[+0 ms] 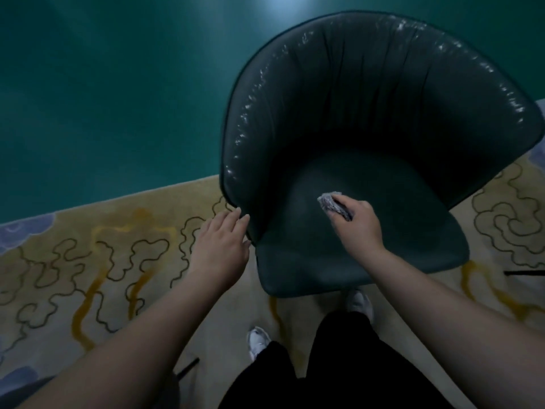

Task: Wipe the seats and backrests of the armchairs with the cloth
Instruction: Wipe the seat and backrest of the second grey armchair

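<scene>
Two forearms: mine, bare, both stretched forward and down, the left one angled in from the lower left, the right one from the lower right.
Legs and shoes: below my arms I see my black trousers (pixel 339 367) and pale shoes (pixel 258 340), one shoe just under the seat's front edge.
Left hand (pixel 221 246): palm down, fingers straight and relaxed, holding nothing; the fingertips touch or nearly touch the front end of the armchair's left side, I cannot tell which.
Right hand (pixel 355 219): knuckles up, fingers curled round the cloth, pressing it down onto the seat.
Cloth (pixel 330 202): small, bunched, pale grey with a ribbed or woven look; it pokes out past my right fingertips, toward the backrest.
Seat (pixel 368 255): dark green, matte, smooth and rounded, with a softly curved front lip; it lies under my right hand and to the right of my left hand.
Armchair (pixel 383 113): a tub shape beyond both hands; its backrest wraps round in one curve, in dark glossy leather-like material with vertical gathers and bright glints along the top roll, and thin piping on the edge.
Carpet (pixel 103 255): under my left hand and either side of the chair, beige with dark squiggly outlines, ochre streaks and bluish patches.
Wall (pixel 118 84): farthest off, beyond the carpet's edge, a plain teal surface with a soft sheen.
</scene>
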`<state>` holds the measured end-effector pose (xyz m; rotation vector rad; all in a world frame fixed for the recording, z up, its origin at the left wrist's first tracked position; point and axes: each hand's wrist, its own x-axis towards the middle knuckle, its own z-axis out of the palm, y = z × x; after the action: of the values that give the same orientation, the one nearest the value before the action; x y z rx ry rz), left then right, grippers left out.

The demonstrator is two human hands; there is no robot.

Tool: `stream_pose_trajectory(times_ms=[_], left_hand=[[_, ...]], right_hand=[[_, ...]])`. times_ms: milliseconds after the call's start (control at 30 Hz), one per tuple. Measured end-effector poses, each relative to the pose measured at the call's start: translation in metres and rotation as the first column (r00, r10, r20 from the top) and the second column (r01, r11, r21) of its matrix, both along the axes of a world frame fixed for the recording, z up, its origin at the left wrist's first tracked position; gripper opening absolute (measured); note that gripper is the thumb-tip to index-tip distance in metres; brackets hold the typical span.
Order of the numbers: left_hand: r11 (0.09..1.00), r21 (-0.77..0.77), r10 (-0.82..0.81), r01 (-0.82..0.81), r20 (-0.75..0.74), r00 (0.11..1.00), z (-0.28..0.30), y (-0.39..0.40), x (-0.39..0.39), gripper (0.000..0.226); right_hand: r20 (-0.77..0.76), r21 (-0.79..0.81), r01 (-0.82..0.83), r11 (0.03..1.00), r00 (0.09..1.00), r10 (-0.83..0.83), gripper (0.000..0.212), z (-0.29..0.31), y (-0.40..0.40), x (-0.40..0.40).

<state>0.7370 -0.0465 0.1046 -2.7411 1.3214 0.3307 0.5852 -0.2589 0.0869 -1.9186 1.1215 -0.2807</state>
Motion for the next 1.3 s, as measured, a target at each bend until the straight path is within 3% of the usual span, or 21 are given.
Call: stream_pose_trajectory(times_ms=[333,467,633,833,1033,1300], left_hand=[[0.996,-0.084,-0.013,0.01,-0.025,1.0,0.017,-0.009,0.088,0.063],[0.981,-0.159,0.093,-0.11,-0.108,0.99,0.02,-0.019,0.122,0.07],[0.974,-0.133,0.141,-0.183,-0.275,0.951,0.022,-0.038,0.166,0.08],[0.993,-0.11,-0.011,-0.035,-0.39,0.921,0.006,-0.083,0.227,0.083],[0.976,-0.069,-0.215,0.208,-0.462,0.86,-0.017,-0.102,0.259,0.09],[0.959,-0.116,-0.282,0.259,-0.495,0.822,-0.026,-0.108,0.275,0.098]], right_hand=[[0.051,0.041,0.096,0.995,0.994,-0.098,0.034,0.008,0.002,0.05],[0.066,0.045,0.08,0.996,0.994,-0.083,0.035,0.015,-0.003,0.071],[0.1,0.07,0.112,0.991,0.988,-0.119,0.033,0.024,0.012,0.097],[0.083,0.108,0.263,0.959,0.959,-0.272,0.033,0.014,0.029,0.144],[0.083,0.151,0.501,0.852,0.852,-0.516,0.034,0.002,0.068,0.192],[0.072,0.128,0.667,0.734,0.732,-0.678,0.034,-0.002,0.106,0.213]])
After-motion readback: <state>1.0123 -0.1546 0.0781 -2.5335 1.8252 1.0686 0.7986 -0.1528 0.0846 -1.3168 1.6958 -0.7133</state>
